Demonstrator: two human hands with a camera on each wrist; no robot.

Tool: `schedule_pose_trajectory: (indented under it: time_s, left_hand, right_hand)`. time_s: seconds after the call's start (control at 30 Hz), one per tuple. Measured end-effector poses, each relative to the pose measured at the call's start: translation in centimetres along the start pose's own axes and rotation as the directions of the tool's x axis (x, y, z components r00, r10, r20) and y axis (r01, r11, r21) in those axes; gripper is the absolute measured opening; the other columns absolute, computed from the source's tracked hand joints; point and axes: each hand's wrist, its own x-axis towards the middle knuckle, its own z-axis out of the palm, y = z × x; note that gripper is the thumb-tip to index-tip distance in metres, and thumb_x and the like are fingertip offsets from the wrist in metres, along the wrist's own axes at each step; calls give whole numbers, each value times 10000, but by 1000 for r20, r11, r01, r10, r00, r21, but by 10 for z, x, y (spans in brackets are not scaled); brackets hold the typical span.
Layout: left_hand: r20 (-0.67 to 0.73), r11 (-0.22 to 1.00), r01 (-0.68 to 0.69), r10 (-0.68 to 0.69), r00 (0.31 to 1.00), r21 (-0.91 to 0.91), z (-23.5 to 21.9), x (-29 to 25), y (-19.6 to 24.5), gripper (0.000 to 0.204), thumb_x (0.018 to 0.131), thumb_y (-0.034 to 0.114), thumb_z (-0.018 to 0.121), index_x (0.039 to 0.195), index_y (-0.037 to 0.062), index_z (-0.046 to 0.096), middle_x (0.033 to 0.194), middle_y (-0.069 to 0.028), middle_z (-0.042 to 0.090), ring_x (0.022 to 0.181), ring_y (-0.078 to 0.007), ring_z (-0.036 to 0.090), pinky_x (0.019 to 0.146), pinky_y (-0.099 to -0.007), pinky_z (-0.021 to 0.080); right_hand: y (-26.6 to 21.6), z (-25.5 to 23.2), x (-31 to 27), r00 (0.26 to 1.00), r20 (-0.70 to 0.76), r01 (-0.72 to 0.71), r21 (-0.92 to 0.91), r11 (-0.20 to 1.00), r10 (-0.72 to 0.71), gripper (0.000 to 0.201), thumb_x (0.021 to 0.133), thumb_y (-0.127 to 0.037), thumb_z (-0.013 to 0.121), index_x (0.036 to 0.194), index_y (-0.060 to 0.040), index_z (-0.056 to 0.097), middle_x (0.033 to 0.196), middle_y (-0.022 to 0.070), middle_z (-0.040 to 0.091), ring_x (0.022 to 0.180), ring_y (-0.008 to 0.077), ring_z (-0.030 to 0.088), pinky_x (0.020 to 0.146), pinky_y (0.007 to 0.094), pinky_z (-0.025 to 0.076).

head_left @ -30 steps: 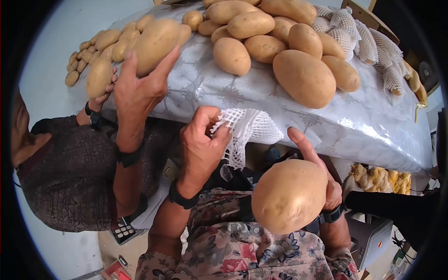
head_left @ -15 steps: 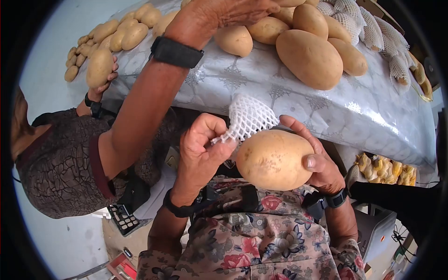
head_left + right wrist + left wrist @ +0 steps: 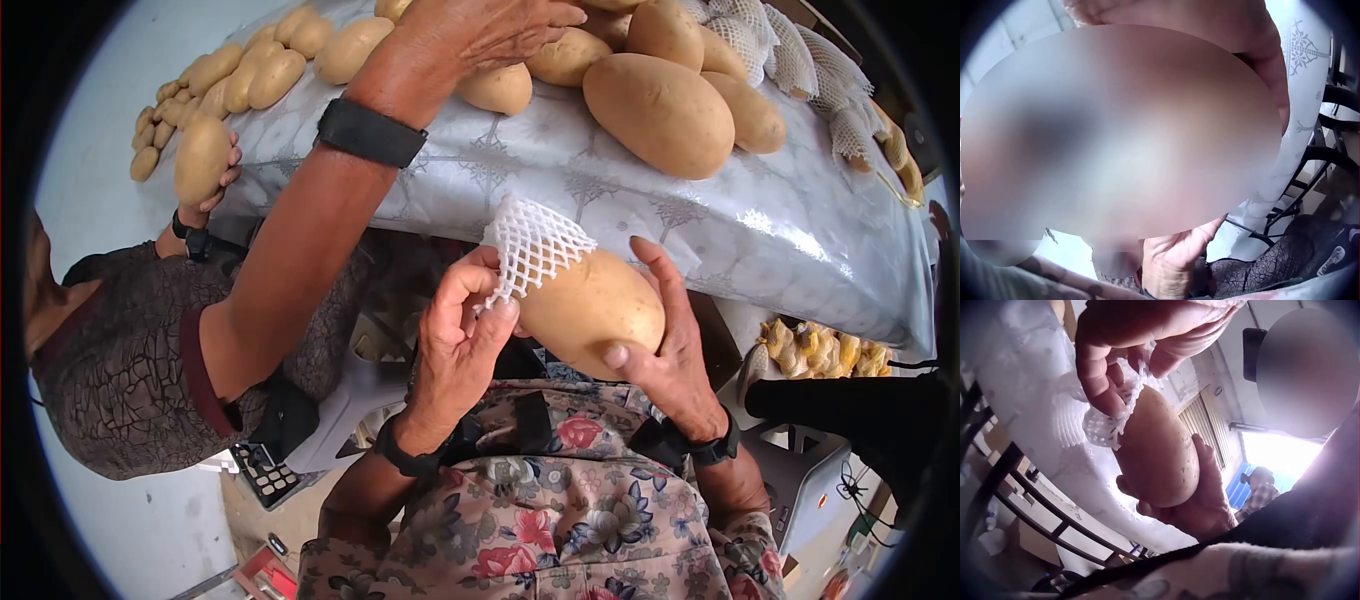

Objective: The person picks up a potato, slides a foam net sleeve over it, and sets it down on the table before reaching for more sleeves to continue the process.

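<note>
A large potato [image 3: 605, 310] lies tilted between both hands in front of the chest. My right hand [image 3: 685, 365] grips its lower right end, thumb on the near side. With thumb and fingers, my left hand [image 3: 465, 325] pinches the edge of a white foam net sleeve [image 3: 538, 245]. The sleeve covers the potato's upper left end. In the left wrist view the left hand [image 3: 1141, 344] holds the net [image 3: 1107, 425] at the tip of the potato [image 3: 1160, 453], while the right hand [image 3: 1207, 494] cups the other end. A large blur hides most of the right wrist view.
A table [image 3: 760, 260] with a shiny patterned cover bears piled potatoes [image 3: 660, 115] and several netted potatoes [image 3: 800, 65]. At left, another person's arm [image 3: 310, 250] reaches across to the pile; their other hand holds a potato [image 3: 202, 160]. Yellowish bundles [image 3: 820, 350] sit low at right.
The potato has turned and moved up to the left, and its end has entered the net sleeve, which my left hand opened out. The neighbour put down a large potato and reached across the table.
</note>
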Motion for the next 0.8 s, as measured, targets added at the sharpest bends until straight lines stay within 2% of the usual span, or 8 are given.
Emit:
schedule_pose_trajectory:
  time_s: [0.1, 0.2, 0.27, 0.33, 0.37, 0.5, 0.63, 0.8]
  left_hand:
    - [57, 987, 102, -95, 994, -121, -2, 4, -1, 186, 905, 150, 555, 987, 14, 459, 1261, -142, 428, 932, -108, 507, 716, -257, 515]
    - [131, 938, 296, -276, 952, -179, -19, 1, -11, 186, 879, 133, 589, 972, 24, 471, 1288, -141, 419, 967, -116, 504, 775, -259, 501]
    - [254, 952, 279, -241, 937, -127, -30, -1, -20, 178, 864, 117, 604, 952, 24, 481, 1287, -138, 424, 1003, -129, 497, 804, -264, 481]
    - [392, 959, 282, -262, 882, 6, -35, -4, -21, 160, 837, 80, 623, 914, 21, 497, 1274, -144, 444, 1070, -160, 482, 842, -279, 449]
    - [478, 983, 178, -174, 861, 38, -33, -3, -24, 163, 824, 73, 630, 914, 21, 505, 1254, -165, 472, 1089, -169, 481, 832, -297, 449]
    - [574, 982, 22, -128, 808, 188, -8, 7, -6, 188, 768, 36, 642, 911, 29, 521, 1268, -222, 470, 1092, -249, 538, 844, -330, 456]
    - [616, 945, -122, -97, 782, 304, 14, 3, 1, 179, 733, 5, 636, 875, 41, 534, 1308, -253, 432, 1113, -345, 539, 859, -345, 461]
    - [704, 941, -17, -241, 668, 339, 4, -7, 8, 215, 709, 15, 699, 866, 80, 568, 1400, -255, 311, 1187, -368, 481, 902, -350, 446]
  right_hand:
    - [1, 5, -1, 997, 76, -31, 74, 997, 25, 1108, 676, -438, 767, 1404, 41, 83, 1361, 227, 317, 1261, 281, 357, 1033, 357, 305]
    - [-2, -4, -2, 954, 297, -47, 2, 999, 44, 1138, 732, -455, 727, 1409, 48, -36, 1400, 242, 254, 1296, 296, 300, 1057, 367, 262]
    - [17, -11, -9, 912, 406, -75, 46, 996, 50, 1104, 769, -358, 726, 1417, 7, -90, 1397, 223, 276, 1286, 267, 314, 1047, 360, 278]
    - [27, -15, -14, 849, 508, -264, 162, 951, 149, 1107, 756, -290, 748, 1427, -29, -93, 1395, 204, 294, 1277, 250, 326, 1033, 352, 298]
    - [31, -18, -16, 808, 559, -358, 211, 909, 188, 1112, 749, -257, 759, 1431, -48, -95, 1393, 194, 303, 1272, 241, 332, 1026, 348, 308]
    - [32, -31, -22, 877, 452, -332, 324, 886, 163, 1067, 714, -289, 785, 1443, -54, 43, 1371, 124, 372, 1250, 195, 368, 1038, 350, 300]
    - [24, -46, -25, 857, 418, -414, 207, 886, 303, 978, 712, -381, 767, 1413, -13, 193, 1338, 125, 418, 1253, 199, 373, 1056, 349, 279]
    - [38, -49, -34, 851, 430, -397, 149, 906, 302, 971, 701, -418, 765, 1392, 6, 231, 1318, 135, 437, 1243, 211, 387, 1050, 359, 294]
